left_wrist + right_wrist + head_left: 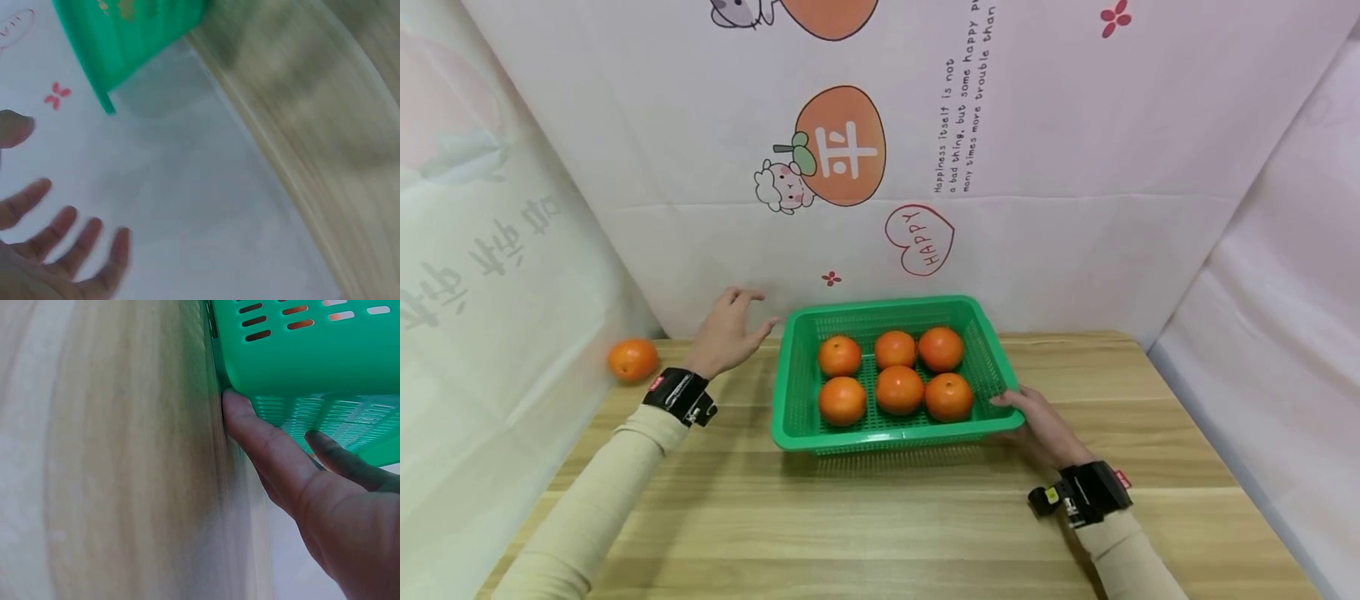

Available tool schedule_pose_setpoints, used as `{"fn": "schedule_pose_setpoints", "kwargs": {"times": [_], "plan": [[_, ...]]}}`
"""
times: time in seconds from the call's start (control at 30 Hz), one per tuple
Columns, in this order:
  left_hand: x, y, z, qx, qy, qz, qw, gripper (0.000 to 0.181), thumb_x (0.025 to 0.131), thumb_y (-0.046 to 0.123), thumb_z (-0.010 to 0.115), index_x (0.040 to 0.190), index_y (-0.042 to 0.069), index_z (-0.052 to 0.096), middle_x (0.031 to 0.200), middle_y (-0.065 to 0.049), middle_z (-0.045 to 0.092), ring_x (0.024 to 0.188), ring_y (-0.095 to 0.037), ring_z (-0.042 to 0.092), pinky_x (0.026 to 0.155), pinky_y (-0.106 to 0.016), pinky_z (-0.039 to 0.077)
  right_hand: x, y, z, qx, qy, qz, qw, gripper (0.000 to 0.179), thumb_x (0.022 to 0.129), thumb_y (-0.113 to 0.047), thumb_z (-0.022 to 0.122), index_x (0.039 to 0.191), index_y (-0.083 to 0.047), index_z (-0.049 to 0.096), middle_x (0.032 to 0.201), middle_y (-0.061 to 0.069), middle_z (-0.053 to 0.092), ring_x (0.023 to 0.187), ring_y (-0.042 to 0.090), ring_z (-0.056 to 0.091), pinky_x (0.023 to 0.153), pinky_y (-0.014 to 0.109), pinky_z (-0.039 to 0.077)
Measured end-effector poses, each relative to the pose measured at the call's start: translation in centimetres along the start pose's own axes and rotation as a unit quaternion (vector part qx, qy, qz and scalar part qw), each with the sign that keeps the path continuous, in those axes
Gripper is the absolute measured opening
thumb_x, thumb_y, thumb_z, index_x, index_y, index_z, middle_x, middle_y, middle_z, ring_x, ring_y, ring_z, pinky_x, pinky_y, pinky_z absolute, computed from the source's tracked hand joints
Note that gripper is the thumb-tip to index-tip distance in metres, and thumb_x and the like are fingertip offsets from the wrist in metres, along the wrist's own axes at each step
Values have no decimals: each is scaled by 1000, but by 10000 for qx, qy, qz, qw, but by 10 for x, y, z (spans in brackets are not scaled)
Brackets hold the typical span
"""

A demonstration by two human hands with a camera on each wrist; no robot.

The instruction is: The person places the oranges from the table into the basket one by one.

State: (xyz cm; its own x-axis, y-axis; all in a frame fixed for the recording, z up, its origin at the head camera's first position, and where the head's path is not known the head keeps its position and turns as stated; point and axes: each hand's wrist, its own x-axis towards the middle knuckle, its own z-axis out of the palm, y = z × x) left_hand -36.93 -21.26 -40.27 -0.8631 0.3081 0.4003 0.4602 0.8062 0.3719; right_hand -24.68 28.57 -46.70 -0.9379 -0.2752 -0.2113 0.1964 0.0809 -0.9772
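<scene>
A green plastic basket [895, 439] with slotted sides is at the back of the table, several oranges [900, 390] lying in it in two rows. My right hand [1043, 423] grips its right front corner, thumb over the rim. In the right wrist view, fingers [269, 440] of that hand reach along the basket's underside, close to the tabletop. My left hand [727, 333] is in the air off the basket's left side, touching nothing, its fingers spread in the left wrist view. Left of that hand, a single orange [633, 361] sits by the table's left edge.
The wooden table [880, 525] meets a white printed cloth [1037, 267] hanging behind its far edge. Further white cloth [1285, 317] hangs on the right, and a similar cloth [497, 333] closes off the left side.
</scene>
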Motion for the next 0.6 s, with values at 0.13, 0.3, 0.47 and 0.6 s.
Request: {"fn": "schedule_pose_setpoints", "kwargs": {"times": [0.13, 0.3, 0.47, 0.6], "plan": [[-5, -19, -2, 29, -338, -619, 9975, 61, 104, 27, 63, 149, -8, 44, 146, -39, 41, 133, -57, 43, 105, -68, 46, 0, -2, -1, -17, 9, 40, 10000, 68, 104, -21, 49, 161, 7, 26, 155, 33, 41, 119, 17, 66, 98, 36, 57], [-12, -46, -1, 85, -547, -1153, 9918, 66, 104, 31, 61, 154, -6, 38, 152, -41, 32, 138, -62, 33, 104, -73, 44, 1, -2, 0, -75, 34, 51, 10000, 68, 104, -21, 48, 161, 7, 25, 155, 34, 41, 119, 17, 65, 98, 36, 57], [-21, -70, -2, 359, -457, -1343, 9892, 66, 102, 32, 62, 153, -6, 41, 152, -41, 33, 139, -63, 32, 105, -76, 41, 2, -1, 1, -155, 75, 72, 9998, 68, 104, -22, 48, 161, 6, 25, 155, 34, 42, 119, 17, 65, 97, 35, 57], [-28, -85, -6, 665, -353, -1443, 9867, 67, 100, 33, 63, 152, -5, 43, 153, -43, 29, 139, -65, 30, 100, -80, 40, 2, -2, 2, -165, 81, 97, 9998, 69, 104, -23, 48, 162, 6, 25, 155, 34, 43, 117, 17, 67, 96, 33, 57]]}}
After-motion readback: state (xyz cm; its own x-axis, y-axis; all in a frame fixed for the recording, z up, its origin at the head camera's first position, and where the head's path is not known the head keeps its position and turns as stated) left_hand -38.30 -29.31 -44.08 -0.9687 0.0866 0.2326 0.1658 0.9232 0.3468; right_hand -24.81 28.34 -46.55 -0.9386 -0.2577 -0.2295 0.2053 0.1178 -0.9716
